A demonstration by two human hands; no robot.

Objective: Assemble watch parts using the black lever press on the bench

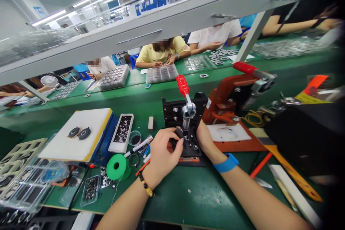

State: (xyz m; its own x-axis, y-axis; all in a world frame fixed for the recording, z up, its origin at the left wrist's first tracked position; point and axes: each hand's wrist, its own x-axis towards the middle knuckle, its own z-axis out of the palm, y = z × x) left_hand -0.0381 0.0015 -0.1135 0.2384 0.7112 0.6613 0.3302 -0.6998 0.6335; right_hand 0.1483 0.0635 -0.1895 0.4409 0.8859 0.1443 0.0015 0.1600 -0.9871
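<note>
On my far left lies a white pad (67, 140) with two black discs (84, 133) on top, then a tray (116, 148) of tiny parts and a green spool (122, 165). My left hand (165, 151) comes next, half curled at the near left of the black press (185, 118), thumb and forefinger tips slightly apart. A grey block (179, 131) sits right by my forefinger; whether I pinch it, or it belongs to the press, I cannot tell. It looks light and stiff, best taken by its sides with fingertips. The press stands in front of me on the bench (188, 194); I judge it heavy and rigid, unlikely to slip, its red grip (183, 85) the natural place to grasp. My right hand (204, 138) is at its right side, the fingers hidden behind it, their hold unseen. Further right are an orange press (225, 91) and a brush (281, 158).
</note>
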